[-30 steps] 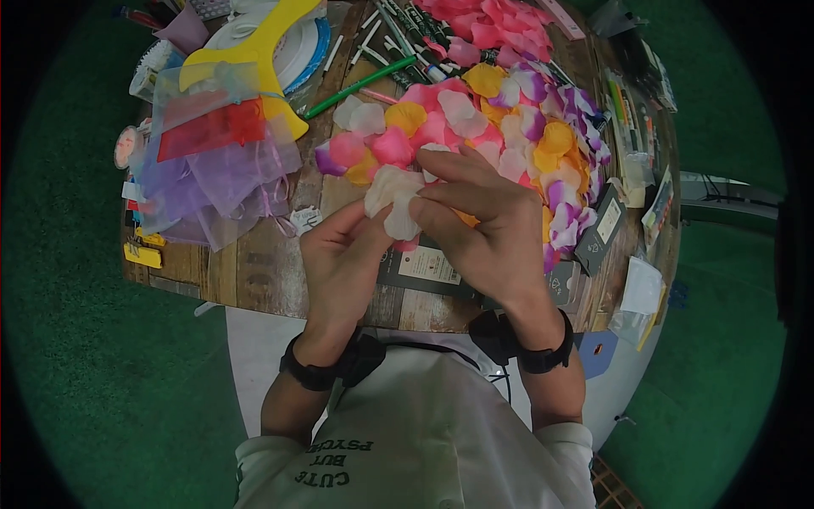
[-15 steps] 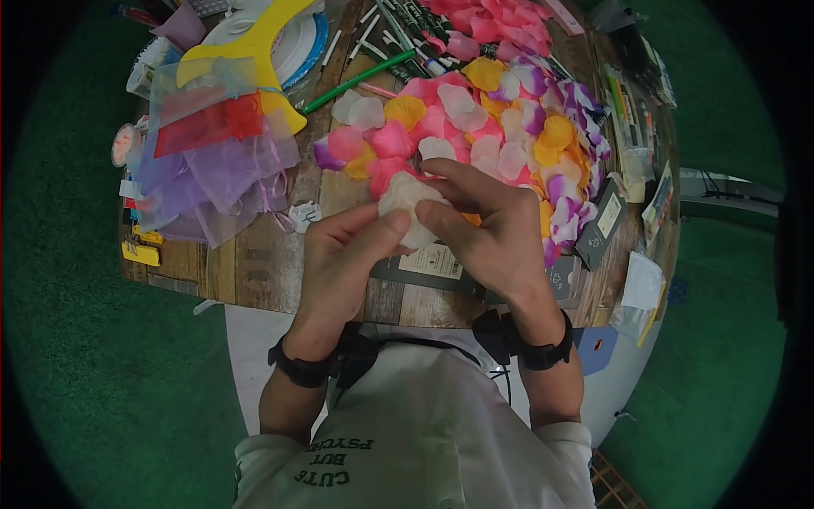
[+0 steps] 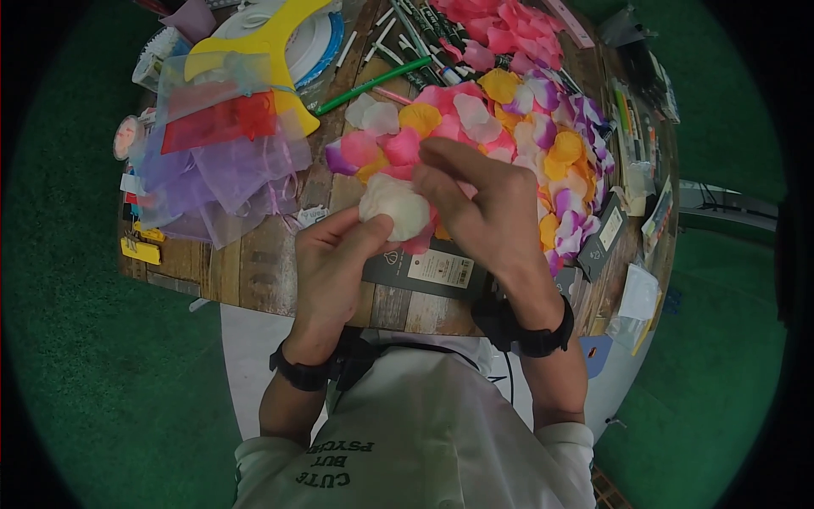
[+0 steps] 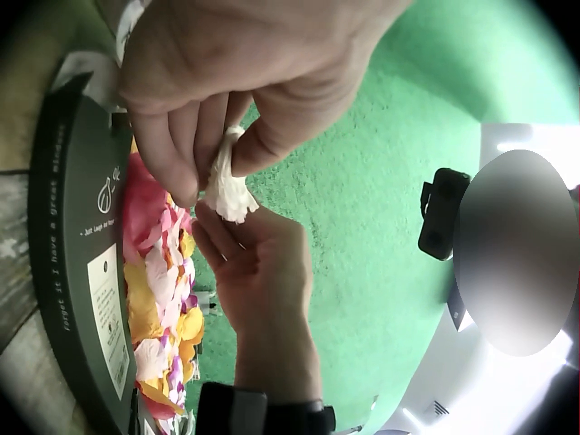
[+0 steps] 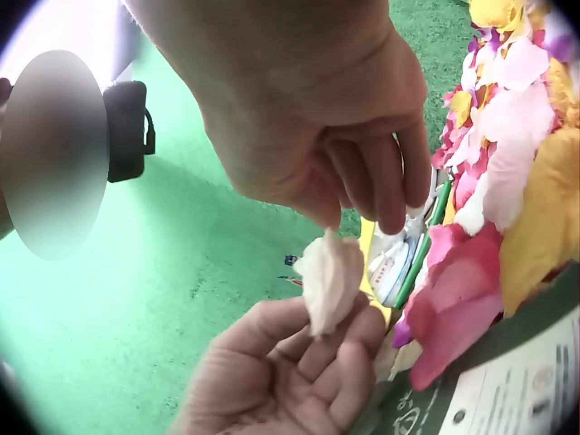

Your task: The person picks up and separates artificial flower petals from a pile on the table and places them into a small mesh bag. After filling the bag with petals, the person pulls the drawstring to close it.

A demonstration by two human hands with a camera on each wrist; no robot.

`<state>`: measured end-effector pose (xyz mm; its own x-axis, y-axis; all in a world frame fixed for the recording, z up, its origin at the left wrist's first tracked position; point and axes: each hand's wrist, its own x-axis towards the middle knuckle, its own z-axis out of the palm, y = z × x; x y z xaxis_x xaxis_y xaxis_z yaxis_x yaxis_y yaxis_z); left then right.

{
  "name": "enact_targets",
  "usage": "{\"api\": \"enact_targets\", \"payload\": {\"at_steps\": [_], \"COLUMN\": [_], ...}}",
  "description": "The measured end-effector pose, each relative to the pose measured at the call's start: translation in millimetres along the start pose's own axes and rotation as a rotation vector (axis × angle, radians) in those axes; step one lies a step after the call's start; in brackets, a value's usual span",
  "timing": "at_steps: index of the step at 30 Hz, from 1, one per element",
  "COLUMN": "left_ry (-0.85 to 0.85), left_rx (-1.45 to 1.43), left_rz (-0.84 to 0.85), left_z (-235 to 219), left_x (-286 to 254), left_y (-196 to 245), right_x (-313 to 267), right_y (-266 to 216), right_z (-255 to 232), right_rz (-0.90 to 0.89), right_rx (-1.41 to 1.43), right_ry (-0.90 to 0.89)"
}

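A layered bunch of white petals [image 3: 398, 208] is pinched between the thumb and fingers of my left hand [image 3: 329, 267]. It looks like a small gathered bloom, narrow where it is pinched in the left wrist view [image 4: 228, 186]. My right hand [image 3: 500, 212] hovers just to the right of the bunch, fingers loosely bent and holding nothing. In the right wrist view its thumb tip is right at the upper edge of the white petals [image 5: 331, 283]. Loose pink, yellow, white and purple petals [image 3: 565, 149] spread beyond both hands.
A dark printed box [image 3: 424, 268] lies below the hands. Purple mesh bags [image 3: 229, 187], a red one [image 3: 220, 123] and a yellow Y-shaped piece [image 3: 270, 47] occupy the left. Green-capped markers [image 3: 373, 86] and a pink petal pile [image 3: 509, 25] lie at the back.
The right fingers pressed the white petals together with the left, then came away from them. The left hand keeps its pinch, and the bunch now shows as a rounder bundle.
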<state>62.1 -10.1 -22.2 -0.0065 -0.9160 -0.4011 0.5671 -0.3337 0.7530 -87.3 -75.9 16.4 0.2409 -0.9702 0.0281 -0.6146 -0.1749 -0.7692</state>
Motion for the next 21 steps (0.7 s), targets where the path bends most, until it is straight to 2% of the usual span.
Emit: {"api": "enact_targets", "payload": {"at_steps": [1,2,3,4,6,12,16,18,19,21], "left_ry": [0.047,0.094,0.097,0.099,0.103,0.106,0.107,0.108,0.109,0.107], "left_rx": [0.021,0.043,0.042,0.034,0.026,0.041,0.053,0.053,0.05,0.045], "left_rz": [0.018,0.035,0.038,0.049,0.064,0.051,0.052,0.055,0.052,0.05], "left_z": [-3.3,-5.8,-7.2,-8.1,-8.7,-11.2,-10.3,-11.2,-11.7,-12.0], "left_x": [0.6,0.8,0.7,0.0,-1.7,-3.8,-3.1,-2.7,-2.8,-3.0], "left_y": [-2.0,-3.7,-4.5,-5.1,-5.6,-6.6,-6.9,-6.3,-6.1,-6.5], "right_x": [9.5,20.4,31.3,41.4,58.9,77.8,81.3,86.3,87.5,88.4], "right_y": [2.5,6.9,11.7,17.4,29.2,33.7,41.1,49.5,52.8,57.6], "right_z": [2.6,7.2,12.1,17.2,27.8,49.5,57.6,59.6,58.8,54.8], "right_rz": [-0.003,-0.087,-0.173,-0.176,-0.405,-0.255,-0.225,-0.247,-0.249,-0.258], "right_rx": [-0.001,-0.124,-0.246,-0.245,-0.443,-0.714,-0.742,-0.527,-0.526,-0.278], "right_ry": [-0.004,0.056,0.116,0.114,0.151,0.099,0.098,0.167,0.165,0.191]}}
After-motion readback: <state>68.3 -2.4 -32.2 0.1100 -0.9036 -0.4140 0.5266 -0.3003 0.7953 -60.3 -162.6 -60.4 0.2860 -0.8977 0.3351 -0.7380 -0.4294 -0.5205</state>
